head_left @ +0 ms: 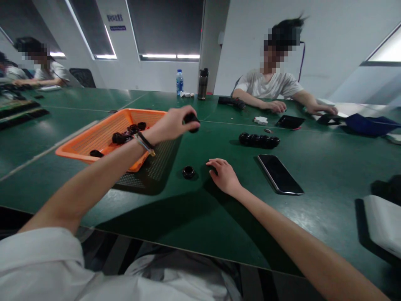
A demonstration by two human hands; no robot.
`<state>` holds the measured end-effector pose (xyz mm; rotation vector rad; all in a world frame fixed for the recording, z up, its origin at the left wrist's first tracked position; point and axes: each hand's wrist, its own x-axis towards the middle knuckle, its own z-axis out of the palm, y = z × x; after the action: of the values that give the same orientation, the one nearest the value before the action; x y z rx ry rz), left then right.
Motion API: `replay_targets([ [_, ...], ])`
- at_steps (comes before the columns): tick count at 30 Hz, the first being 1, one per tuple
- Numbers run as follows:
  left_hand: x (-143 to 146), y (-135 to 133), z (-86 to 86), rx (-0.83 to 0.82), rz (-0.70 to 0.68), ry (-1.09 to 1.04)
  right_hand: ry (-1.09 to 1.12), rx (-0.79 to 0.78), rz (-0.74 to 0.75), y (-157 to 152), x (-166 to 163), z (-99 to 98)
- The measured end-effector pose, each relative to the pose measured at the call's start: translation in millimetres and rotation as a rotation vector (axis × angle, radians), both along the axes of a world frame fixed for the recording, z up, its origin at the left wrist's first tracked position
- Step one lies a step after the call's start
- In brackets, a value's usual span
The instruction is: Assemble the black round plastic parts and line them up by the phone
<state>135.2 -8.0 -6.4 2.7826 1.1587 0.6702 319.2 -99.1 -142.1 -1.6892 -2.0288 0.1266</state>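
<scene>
My left hand is closed around a small black round part, held above the table just past the basket's right side. Beneath it a black ring-shaped part stands on the green table with its opening up. To the right of that ring, my right hand hovers or rests low at the table, fingers apart and slightly bent, with nothing visible in it. An orange plastic basket under my left forearm holds several similar black parts. Farther right, several glossy black round parts lie in a tight row.
A phone lies right of my right hand, and a white object sits at the right edge. Across the table a person works near a black bottle and a water bottle. Other people sit far left.
</scene>
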Motion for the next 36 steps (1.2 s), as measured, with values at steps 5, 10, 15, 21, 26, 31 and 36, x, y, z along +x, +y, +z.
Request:
replay_targets([
  [5, 32, -48, -48.7, -0.097, -0.307, 0.300, 0.333, -0.036, -0.091, 8, 13, -0.2],
  [10, 30, -48, -80.0, -0.062, -0.350, 0.408, 0.400, -0.100, -0.138, 6, 11, 7.4],
  [15, 31, -49, -89.9, -0.053, -0.311, 0.429, 0.361, -0.097, -0.138, 4, 8, 7.7],
  [21, 18, -44, -85.4, -0.058, -0.321, 0.275, 0.511, -0.061, -0.112, 5, 11, 4.3],
  [26, -12, -38, -90.3, -0.076, -0.240, 0.242, 0.639, -0.186, 0.225, 2, 17, 4.2],
  [31, -22, -38, -109.7, -0.086, -0.219, 0.286, 0.419, -0.220, 0.346, -2, 11, 4.6],
  [36, -15, -40, -117.9, -0.234, -0.199, 0.035, 0.341, -0.170, 0.261, -1, 4, 3.6],
])
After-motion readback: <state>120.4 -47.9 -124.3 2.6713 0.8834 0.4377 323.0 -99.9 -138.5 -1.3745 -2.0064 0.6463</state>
